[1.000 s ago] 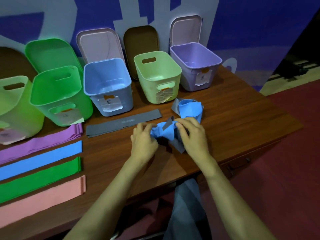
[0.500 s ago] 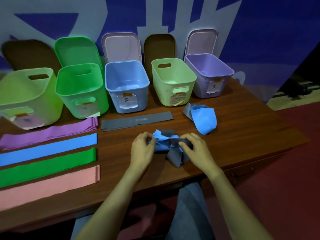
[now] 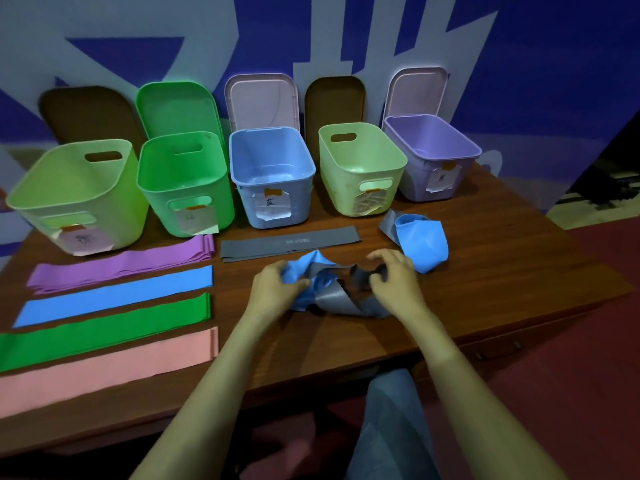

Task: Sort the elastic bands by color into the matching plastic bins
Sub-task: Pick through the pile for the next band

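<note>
A tangle of a blue band (image 3: 313, 268) and a grey band (image 3: 341, 299) lies on the table in front of me. My left hand (image 3: 277, 289) grips the blue part. My right hand (image 3: 394, 282) pinches the dark grey part. Another crumpled blue band (image 3: 424, 244) sits to the right over a grey piece (image 3: 388, 225). Flat bands lie at the left: purple (image 3: 121, 266), blue (image 3: 114, 296), green (image 3: 104, 329), pink (image 3: 104, 367). A flat grey band (image 3: 291, 242) lies ahead. Behind them stand open bins: light green (image 3: 79, 192), green (image 3: 187, 183), blue (image 3: 273, 174), pale green (image 3: 362, 168), purple (image 3: 433, 155).
Bin lids (image 3: 261, 102) lean against the blue and white wall behind the bins. The wooden table (image 3: 502, 271) ends at its right edge near a red floor (image 3: 571, 375). A drawer front shows under the table's near edge.
My hands have pulled slightly apart, stretching the tangled blue and grey bands between them. The camera view shifted left and back, showing more of the left bins.
</note>
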A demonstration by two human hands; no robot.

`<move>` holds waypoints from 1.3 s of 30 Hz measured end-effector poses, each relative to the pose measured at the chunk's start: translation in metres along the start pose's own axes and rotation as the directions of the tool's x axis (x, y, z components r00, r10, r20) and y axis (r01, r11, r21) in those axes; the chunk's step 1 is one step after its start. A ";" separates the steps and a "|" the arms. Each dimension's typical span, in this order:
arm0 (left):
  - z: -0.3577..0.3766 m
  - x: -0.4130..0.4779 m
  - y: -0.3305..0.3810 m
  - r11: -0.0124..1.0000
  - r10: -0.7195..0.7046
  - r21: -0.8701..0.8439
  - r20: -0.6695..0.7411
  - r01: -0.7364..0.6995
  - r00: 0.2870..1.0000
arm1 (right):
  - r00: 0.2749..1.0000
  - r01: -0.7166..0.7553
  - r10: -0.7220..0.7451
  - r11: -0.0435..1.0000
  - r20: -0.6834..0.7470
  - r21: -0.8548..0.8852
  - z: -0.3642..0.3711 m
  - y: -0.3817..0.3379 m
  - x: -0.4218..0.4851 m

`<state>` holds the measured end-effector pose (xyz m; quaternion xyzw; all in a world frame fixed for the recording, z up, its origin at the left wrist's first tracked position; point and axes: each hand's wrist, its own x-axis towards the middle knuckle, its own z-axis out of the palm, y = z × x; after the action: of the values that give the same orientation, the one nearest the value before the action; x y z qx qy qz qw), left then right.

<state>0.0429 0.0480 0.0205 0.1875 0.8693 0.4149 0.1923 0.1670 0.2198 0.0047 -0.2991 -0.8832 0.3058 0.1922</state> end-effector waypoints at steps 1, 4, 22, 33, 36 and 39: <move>0.001 -0.001 -0.001 0.992 0.061 0.112 -0.007 -0.060 0.998 | 0.995 0.081 -0.080 0.997 0.057 -0.010 0.005 -0.005 -0.003; 0.007 0.003 -0.008 0.985 0.070 0.158 -0.006 -0.068 0.998 | 0.942 0.290 -0.279 0.956 0.187 -0.033 0.022 -0.019 -0.012; -0.014 0.010 -0.029 0.969 -0.222 -0.144 -0.156 0.201 0.962 | 0.994 0.024 -0.017 0.997 -0.105 0.068 0.010 -0.018 0.008; -0.024 0.007 -0.034 0.997 -0.005 -0.081 -0.172 -0.009 0.985 | 0.987 -0.022 0.010 0.997 0.161 0.070 0.018 -0.009 0.008; -0.023 0.008 -0.029 0.954 -0.040 -0.297 -0.222 -0.028 0.974 | 0.997 -0.057 0.044 0.972 0.063 0.228 0.003 -0.016 0.014; -0.019 0.006 -0.015 0.943 0.026 -0.325 -0.137 -0.070 0.990 | 0.985 -0.026 -0.015 0.972 0.172 0.235 -0.001 -0.024 0.014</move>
<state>0.0258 0.0294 0.0183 0.1461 0.7937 0.5703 0.1532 0.1473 0.2146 0.0235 -0.2489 -0.8530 0.4341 0.1482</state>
